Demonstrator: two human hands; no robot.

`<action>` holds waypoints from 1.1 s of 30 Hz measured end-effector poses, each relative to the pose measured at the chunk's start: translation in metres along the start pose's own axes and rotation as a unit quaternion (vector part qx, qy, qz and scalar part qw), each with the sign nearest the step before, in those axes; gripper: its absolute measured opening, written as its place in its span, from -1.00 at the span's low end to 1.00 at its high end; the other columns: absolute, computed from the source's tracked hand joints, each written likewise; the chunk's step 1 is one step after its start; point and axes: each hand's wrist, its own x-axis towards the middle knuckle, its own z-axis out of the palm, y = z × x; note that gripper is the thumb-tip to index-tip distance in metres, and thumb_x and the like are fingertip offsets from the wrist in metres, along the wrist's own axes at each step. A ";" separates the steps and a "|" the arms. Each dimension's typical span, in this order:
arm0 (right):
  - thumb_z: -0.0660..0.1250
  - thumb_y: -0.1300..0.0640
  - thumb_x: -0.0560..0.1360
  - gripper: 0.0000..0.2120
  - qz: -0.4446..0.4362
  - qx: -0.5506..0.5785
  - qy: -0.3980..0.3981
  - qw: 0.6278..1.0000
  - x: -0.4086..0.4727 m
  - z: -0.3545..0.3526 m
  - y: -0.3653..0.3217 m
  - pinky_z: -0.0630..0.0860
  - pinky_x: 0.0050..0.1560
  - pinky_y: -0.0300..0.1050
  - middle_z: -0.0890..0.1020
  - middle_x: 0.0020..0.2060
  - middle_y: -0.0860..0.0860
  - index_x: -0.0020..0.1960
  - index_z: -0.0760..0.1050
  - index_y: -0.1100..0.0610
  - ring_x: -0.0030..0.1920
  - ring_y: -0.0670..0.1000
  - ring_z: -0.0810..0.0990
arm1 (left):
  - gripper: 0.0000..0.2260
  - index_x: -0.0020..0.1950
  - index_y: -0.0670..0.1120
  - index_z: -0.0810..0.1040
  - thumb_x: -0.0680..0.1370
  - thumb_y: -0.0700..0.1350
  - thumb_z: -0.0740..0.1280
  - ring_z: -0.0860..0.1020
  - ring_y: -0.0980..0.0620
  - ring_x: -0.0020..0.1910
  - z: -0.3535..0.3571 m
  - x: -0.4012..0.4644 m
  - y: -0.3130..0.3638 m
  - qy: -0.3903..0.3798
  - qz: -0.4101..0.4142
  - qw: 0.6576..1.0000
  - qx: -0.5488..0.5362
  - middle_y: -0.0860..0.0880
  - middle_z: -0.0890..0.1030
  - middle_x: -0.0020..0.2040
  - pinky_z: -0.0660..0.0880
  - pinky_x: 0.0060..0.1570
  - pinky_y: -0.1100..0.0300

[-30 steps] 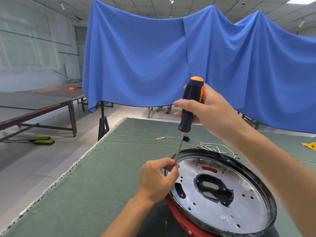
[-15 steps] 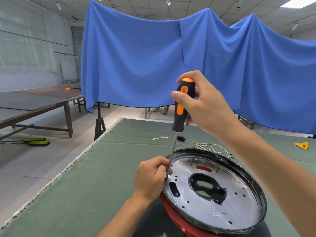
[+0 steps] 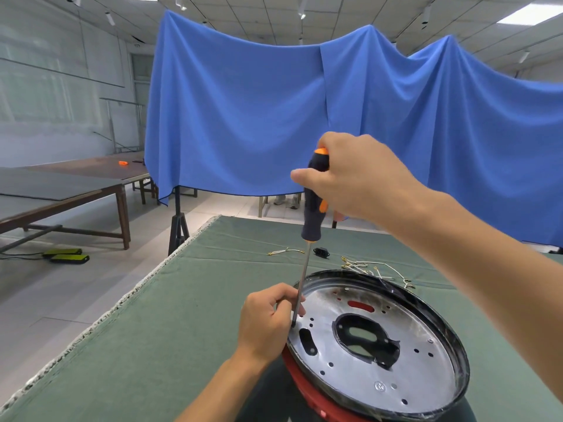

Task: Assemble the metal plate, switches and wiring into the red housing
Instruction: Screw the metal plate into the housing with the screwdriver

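Round silver metal plate sits tilted in the red housing.

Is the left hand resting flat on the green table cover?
No, the left hand pinches the shaft of the screwdriver near its tip at the metal plate.

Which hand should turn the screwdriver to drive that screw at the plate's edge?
Right hand: it already grips the screwdriver handle from above. The left hand pinches the shaft low, near the metal plate, steadying the tip.

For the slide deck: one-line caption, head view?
Right hand drives screwdriver into metal plate; left hand steadies shaft.
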 end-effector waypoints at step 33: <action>0.29 0.02 0.45 -0.80 0.022 0.043 -0.132 0.990 0.004 -0.011 -0.003 0.52 -0.37 -0.12 0.62 -0.25 0.01 -0.02 0.32 0.06 -0.35 0.02 0.59 | -0.65 -0.34 0.06 0.61 0.23 -0.28 0.11 0.61 0.09 -0.36 0.000 -0.002 0.001 0.023 -0.009 0.999 -0.030 0.07 0.65 -0.38 0.57 -0.27 0.00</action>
